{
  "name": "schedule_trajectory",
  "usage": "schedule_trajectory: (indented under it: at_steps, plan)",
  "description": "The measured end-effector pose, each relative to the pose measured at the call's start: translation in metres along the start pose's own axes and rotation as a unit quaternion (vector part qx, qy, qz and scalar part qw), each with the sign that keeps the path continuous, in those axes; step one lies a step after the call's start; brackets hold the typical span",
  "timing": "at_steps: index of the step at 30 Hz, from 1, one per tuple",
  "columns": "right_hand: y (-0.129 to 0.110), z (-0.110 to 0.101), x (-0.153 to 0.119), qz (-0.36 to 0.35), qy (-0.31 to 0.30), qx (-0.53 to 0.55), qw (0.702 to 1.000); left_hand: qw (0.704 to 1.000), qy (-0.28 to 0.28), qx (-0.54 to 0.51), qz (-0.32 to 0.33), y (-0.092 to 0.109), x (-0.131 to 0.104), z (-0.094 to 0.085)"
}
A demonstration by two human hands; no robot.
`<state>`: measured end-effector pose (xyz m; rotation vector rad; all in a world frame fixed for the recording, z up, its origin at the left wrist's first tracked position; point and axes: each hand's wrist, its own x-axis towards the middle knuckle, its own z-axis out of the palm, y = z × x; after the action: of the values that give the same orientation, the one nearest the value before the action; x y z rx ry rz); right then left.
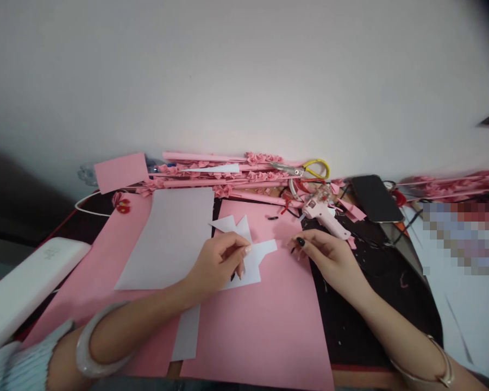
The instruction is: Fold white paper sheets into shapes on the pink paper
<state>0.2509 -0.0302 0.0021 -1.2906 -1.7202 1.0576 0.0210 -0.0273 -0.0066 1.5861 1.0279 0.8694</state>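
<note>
My left hand (222,259) is closed in a pinch, thumb against forefinger, over several cut white paper pieces (248,274). Whether a paper edge sits between those fingertips I cannot make out. To its right, my right hand (328,258) hovers over the border of a large pink paper sheet (261,326) and the black mat (375,320). Its thumb and fingers are drawn together, and anything in them is too small to name. A large white paper sheet (167,239) lies left of the cut pieces, with a white strip (186,332) below it.
Behind my right hand lies a pink glue gun (326,217). Yellow-handled scissors (305,168) rest on pink paper flower stems (212,157) along the wall. A phone (377,198) lies right; a long white device (36,288) lies left.
</note>
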Motion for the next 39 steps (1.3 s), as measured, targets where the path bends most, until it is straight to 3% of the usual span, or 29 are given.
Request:
schedule_trajectory:
  at_steps: [3,6,12,18,20,24,28,31,34,39]
  plan:
    - [-0.007,0.008,-0.003,-0.019,-0.07,0.043,0.996,0.998,-0.057,-0.021,-0.022,-0.001,0.0,0.002]
    - [-0.011,0.018,-0.007,-0.005,-0.117,0.035,0.993,0.994,-0.108,0.03,0.008,-0.001,-0.002,0.005]
    - [-0.003,0.028,-0.01,0.075,-0.083,0.134,0.985,0.96,-0.101,0.207,0.157,0.002,-0.008,0.006]
    - [0.0,0.028,-0.009,0.084,-0.084,0.158,0.98,0.948,-0.076,0.213,0.223,-0.005,-0.01,0.003]
    - [0.0,0.027,-0.008,0.081,-0.083,0.155,0.981,0.959,-0.059,0.19,0.2,-0.006,-0.01,0.002]
    - [0.001,0.026,-0.008,0.06,-0.087,0.127,0.986,0.99,-0.03,0.112,0.081,-0.005,-0.009,0.002]
    - [0.0,0.029,-0.011,0.04,-0.071,0.161,0.984,1.0,-0.016,0.005,-0.003,-0.001,-0.007,0.004]
    - [0.0,0.03,-0.013,0.0,-0.073,0.172,0.982,0.999,-0.034,-0.034,-0.019,-0.001,-0.007,0.004]
    - [0.0,0.028,-0.016,-0.045,-0.08,0.1,0.991,0.998,-0.058,-0.037,-0.015,-0.002,-0.006,0.004]
    - [-0.001,0.026,-0.016,-0.05,-0.063,0.083,0.993,0.996,-0.084,-0.038,-0.009,-0.003,-0.006,0.004]
